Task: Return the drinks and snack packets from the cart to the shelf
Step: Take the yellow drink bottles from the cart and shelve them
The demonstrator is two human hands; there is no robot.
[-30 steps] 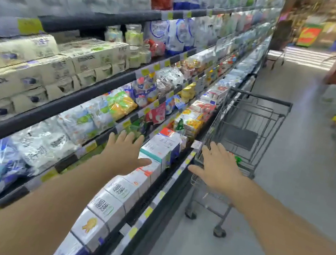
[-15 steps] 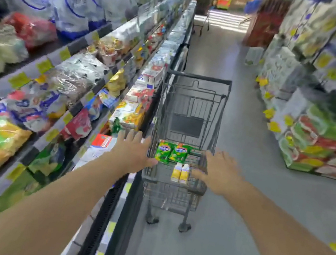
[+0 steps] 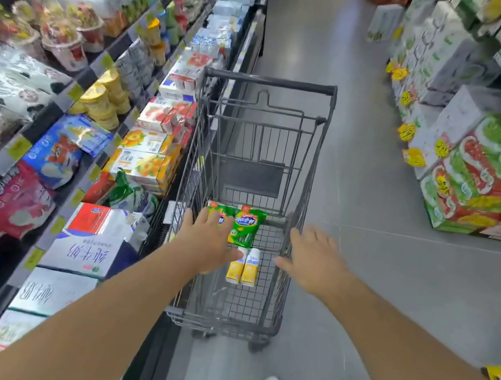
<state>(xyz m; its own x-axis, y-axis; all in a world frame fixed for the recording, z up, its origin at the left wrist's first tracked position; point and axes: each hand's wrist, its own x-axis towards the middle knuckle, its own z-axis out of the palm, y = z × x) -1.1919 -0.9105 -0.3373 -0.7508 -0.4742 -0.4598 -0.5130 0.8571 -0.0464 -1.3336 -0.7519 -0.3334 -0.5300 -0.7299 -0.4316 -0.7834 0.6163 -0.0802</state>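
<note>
We are reaching both arms out over the near end of the cart (image 3: 270, 81), which is standing parked just beside the shelf (image 3: 56, 111) on our left, so the goods need only a short carry across.

Inside the basket, two green snack packets (image 3: 244, 227) are lying side by side toward the middle, and two small yellow drink bottles (image 3: 244, 266) are lying together just nearer to us, all flat on the wire floor. Nothing has been lifted out yet, so we are judging the task to be at its very start.

Our left hand (image 3: 207, 242) is hovering palm down with fingers spread, covering part of the left-hand packet and sitting just beside the bottles; it is gripping nothing. Our right hand (image 3: 313, 260) is also hanging open, palm down with fingers loosely fanned, over the cart's right wall and slightly blurred. Whether either hand is touching the wire or a packet we cannot tell. The two hands are held apart, with the bottles showing between them.

Both forearms are stretching forward nearly straight, converging toward the basket. The left hand seems best placed for a packet, the right for the bottles, though that is only our reading.
</note>
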